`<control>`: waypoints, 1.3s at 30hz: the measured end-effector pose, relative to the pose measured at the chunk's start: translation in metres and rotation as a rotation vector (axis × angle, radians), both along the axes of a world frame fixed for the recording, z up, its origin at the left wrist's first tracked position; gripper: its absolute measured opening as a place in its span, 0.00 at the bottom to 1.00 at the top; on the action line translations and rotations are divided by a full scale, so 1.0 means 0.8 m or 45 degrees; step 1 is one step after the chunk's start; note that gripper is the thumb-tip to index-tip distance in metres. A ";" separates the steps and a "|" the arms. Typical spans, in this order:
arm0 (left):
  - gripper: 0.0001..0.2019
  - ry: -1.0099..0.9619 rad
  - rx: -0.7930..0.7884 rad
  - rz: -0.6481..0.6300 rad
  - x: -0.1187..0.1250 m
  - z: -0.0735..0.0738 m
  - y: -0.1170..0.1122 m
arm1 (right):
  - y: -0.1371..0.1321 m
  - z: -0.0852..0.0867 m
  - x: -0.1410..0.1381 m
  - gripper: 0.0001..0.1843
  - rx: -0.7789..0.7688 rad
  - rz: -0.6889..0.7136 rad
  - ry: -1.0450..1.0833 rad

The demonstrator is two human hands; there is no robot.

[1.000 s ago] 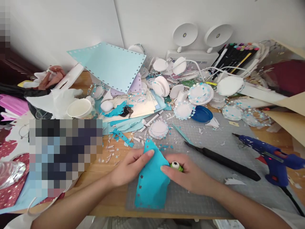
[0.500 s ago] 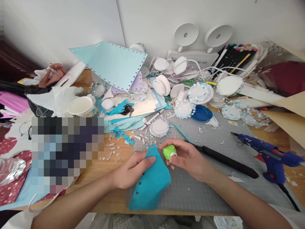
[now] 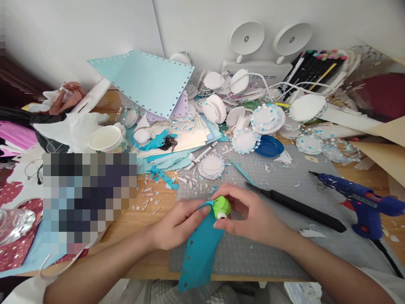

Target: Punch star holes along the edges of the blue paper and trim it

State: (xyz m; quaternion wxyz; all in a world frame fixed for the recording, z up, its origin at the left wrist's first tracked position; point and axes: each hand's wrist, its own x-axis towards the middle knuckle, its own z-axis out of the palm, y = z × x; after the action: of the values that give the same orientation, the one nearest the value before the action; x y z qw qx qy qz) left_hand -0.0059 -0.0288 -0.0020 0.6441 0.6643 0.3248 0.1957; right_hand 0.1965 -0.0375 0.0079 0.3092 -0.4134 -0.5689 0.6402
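A strip of bright blue paper hangs down over the near edge of the cutting mat, with punched holes along its left side. My left hand pinches its upper end between thumb and fingers. In my right hand is a small green and white craft punch, gripped with the thumb low and the fingers over the top. The punch meets the upper edge of the paper beside my left fingertips; its slot is hidden from me.
A blue glue gun and a long black pen-like tool lie to the right on the grey cutting mat. White discs edged with small stars and paper scraps crowd the back. A paper cup stands left.
The green punch has come left and turned, and now meets the paper's edge. The blue paper's upper end has tilted toward it, and its lower end hangs further down.
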 end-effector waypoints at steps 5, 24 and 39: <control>0.23 0.059 0.034 0.039 -0.001 -0.006 -0.002 | 0.003 -0.005 0.000 0.19 -0.070 0.000 0.108; 0.20 0.161 0.354 0.055 -0.001 -0.007 -0.003 | 0.003 -0.012 -0.006 0.21 -0.316 -0.029 0.351; 0.16 0.235 0.535 0.112 -0.005 -0.014 -0.001 | 0.000 -0.023 -0.003 0.19 -0.316 -0.063 0.243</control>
State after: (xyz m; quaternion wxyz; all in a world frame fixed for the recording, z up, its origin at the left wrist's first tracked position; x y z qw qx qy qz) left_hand -0.0102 -0.0299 -0.0131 0.4501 0.7841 0.3630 0.2254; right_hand 0.1938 -0.0377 -0.0108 0.3241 -0.3996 -0.4429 0.7343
